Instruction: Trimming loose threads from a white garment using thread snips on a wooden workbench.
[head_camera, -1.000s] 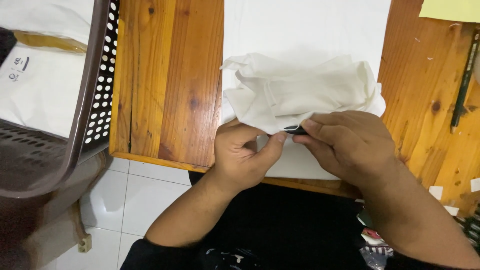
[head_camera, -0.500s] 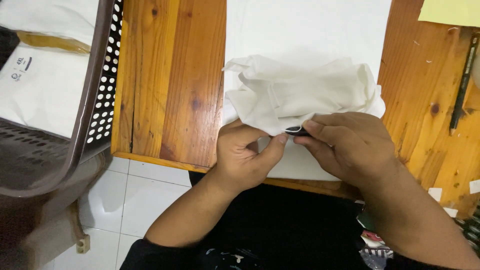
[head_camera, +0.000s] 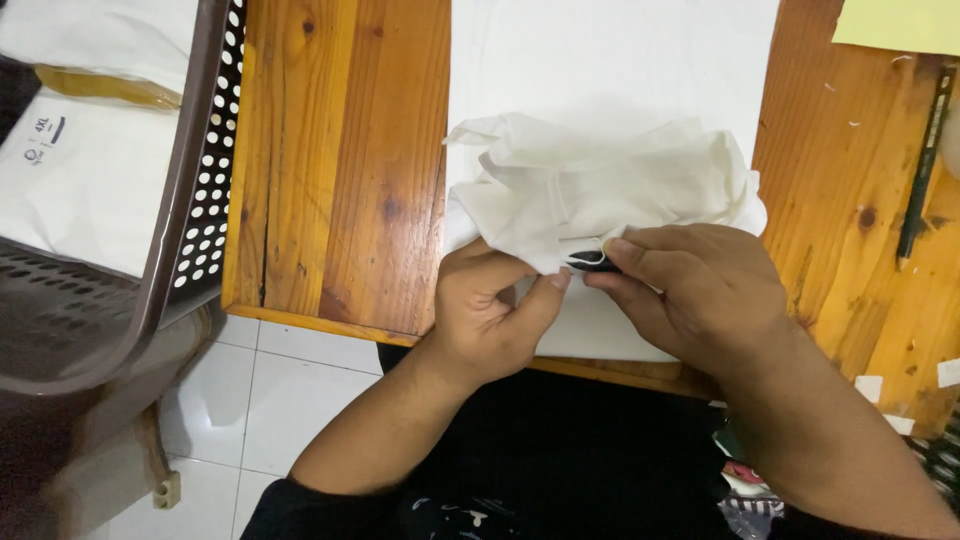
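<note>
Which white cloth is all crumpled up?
The white cloth in the middle of the table, pinched by both hands. The sheet under it lies flat, and the white ones in the basket on the left lie smooth too.

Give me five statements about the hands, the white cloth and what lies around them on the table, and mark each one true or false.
1. Both hands pinch the crumpled white cloth at its near edge. True: left hand, right hand.
2. The cloth lies on a white sheet. True.
3. A pencil lies left of the cloth. False: it lies on the wooden table to the right.
4. The brown perforated basket stands on the table's right side. False: it is at the left edge.
5. A small dark thing shows between the fingertips. True.
</note>
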